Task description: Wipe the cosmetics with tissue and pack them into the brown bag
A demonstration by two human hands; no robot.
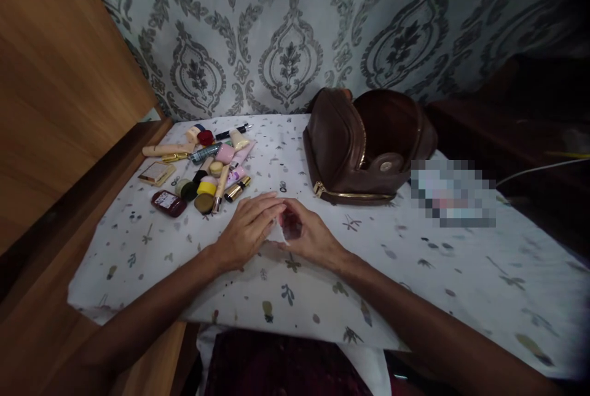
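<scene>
My left hand (249, 228) and my right hand (316, 235) meet low over the table's middle. Between them is a small, dark reddish, see-through container (291, 225), partly covered by fingers. My right hand curls around its right side. The fingers of my left hand bend over its left side and touch the right fingertips. Close to my left hand lie a gold-and-black lipstick tube (238, 188), a beige tube (221, 188) and a round jar with an olive-gold lid (203, 203).
More cosmetics spread at the left, including a dark red flat case (168, 203), a gold-edged compact (157, 173) and a pink jar (225, 153). A brown bag (338, 144) stands unzipped at the back right. Beside it lies a blurred-out item (454, 194). A wooden panel (69, 58) borders the left.
</scene>
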